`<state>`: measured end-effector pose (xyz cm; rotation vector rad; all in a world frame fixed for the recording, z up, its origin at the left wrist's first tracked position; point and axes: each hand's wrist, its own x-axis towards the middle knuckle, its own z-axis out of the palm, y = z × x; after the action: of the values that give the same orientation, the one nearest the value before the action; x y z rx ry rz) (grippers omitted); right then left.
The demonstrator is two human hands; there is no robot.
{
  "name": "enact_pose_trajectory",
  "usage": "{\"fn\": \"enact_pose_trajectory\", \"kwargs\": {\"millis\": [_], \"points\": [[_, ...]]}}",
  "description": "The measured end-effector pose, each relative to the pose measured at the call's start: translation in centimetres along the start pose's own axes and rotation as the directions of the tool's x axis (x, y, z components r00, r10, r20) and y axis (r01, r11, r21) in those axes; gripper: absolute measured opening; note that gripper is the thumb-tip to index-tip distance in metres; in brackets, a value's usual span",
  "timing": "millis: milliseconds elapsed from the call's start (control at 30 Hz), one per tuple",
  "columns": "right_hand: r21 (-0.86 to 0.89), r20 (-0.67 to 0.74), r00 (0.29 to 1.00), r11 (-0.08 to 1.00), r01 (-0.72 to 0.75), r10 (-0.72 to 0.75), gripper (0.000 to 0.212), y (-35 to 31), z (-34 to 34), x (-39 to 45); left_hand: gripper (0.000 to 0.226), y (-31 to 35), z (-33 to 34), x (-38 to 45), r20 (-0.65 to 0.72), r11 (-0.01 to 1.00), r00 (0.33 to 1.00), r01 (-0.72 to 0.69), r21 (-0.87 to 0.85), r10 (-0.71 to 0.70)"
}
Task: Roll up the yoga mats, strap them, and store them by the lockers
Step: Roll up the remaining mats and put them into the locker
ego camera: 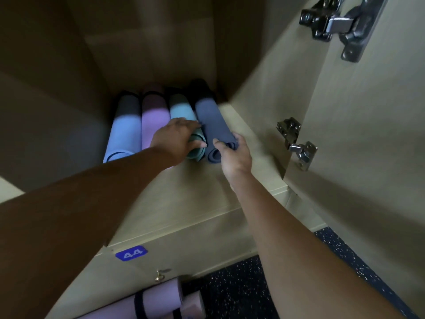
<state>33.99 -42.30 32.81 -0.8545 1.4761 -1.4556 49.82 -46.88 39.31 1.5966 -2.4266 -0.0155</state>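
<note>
While the right hand (232, 153) grips the navy mat's (212, 125) near end and the left hand (177, 139) rests spread on the teal mat (184, 113) beside it, push the navy mat straight back, level with the teal mat, inside the locker (253, 139).

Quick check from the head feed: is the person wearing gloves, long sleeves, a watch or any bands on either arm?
No. The left hand and right hand are both bare, with no gloves. Both forearms are uncovered as far as the view shows, with no sleeve, watch, band or ring visible.
</note>
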Motion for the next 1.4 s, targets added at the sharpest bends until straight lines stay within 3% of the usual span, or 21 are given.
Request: {"fn": "enact_pose_trajectory", "kwargs": {"millis": [100, 200, 400, 600, 800, 900, 1000, 1167, 1300, 1400], "points": [[0.05, 0.006, 1.0, 0.998, -0.031, 0.031, 0.049, 0.6, 0.0, 0.9, 0.065, -0.3, 0.4, -0.7, 0.047, 1.0, 0.999, -0.001, 0.02, 0.0], [-0.063, 0.065, 0.997, 0.997, -0.036, 0.04, 0.056, 0.6, 0.2, 1.3, 0.064, -0.4, 0.5, -1.5, 0.059, 1.0, 0.998, 0.018, 0.014, -0.019], [-0.19, 0.168, 0.983, 0.981, -0.044, 0.077, 0.074, -0.5, 1.2, 2.8, 0.066, 1.5, -0.7, -2.2, -0.095, 0.977, 0.981, 0.153, -0.15, -0.168], [-0.256, 0.139, 0.982, 0.962, -0.091, 0.13, 0.092, 4.3, 1.4, 10.0, 0.064, 1.7, -0.4, -6.9, -0.124, 0.99, 0.99, 0.048, -0.133, -0.064], [-0.257, 0.218, 0.973, 0.966, -0.013, 0.071, 0.05, -0.3, 0.2, 5.0, 0.064, 1.3, -0.7, -10.4, -0.158, 0.992, 0.985, 0.045, -0.115, -0.063], [-0.206, 0.274, 0.959, 0.978, -0.019, 0.076, 0.049, -0.9, -0.4, 3.9, 0.061, 1.6, -1.2, -11.8, -0.117, 0.992, 0.99, 0.067, -0.103, -0.079], [-0.228, 0.319, 0.944, 0.974, -0.006, 0.08, 0.062, -1.6, -0.8, 2.7, 0.059, 2.1, -1.9, -13.4, -0.081, 0.992, 0.993, 0.075, -0.099, -0.084], [-0.302, 0.298, 0.952, 0.953, 0.028, 0.067, 0.114, 1.2, -2.9, 3.9, 0.055, 3.2, -3.1, -16.8, -0.056, 0.989, 0.993, 0.099, -0.114, -0.106], [-0.384, 0.287, 0.955, 0.922, 0.04, 0.078, 0.078, -1.6, -4.2, -1.3, 0.053, 3.5, -3.7, -20.0, -0.042, 0.981, 0.989, 0.131, -0.139, -0.138], [-0.527, 0.306, 0.949, 0.844, 0.098, 0.08, 0.077, -2.0, -4.8, -3.4, 0.049, 3.5, -3.8, -22.7, -0.019, 0.981, 0.99, 0.135, -0.139, -0.139]]}}
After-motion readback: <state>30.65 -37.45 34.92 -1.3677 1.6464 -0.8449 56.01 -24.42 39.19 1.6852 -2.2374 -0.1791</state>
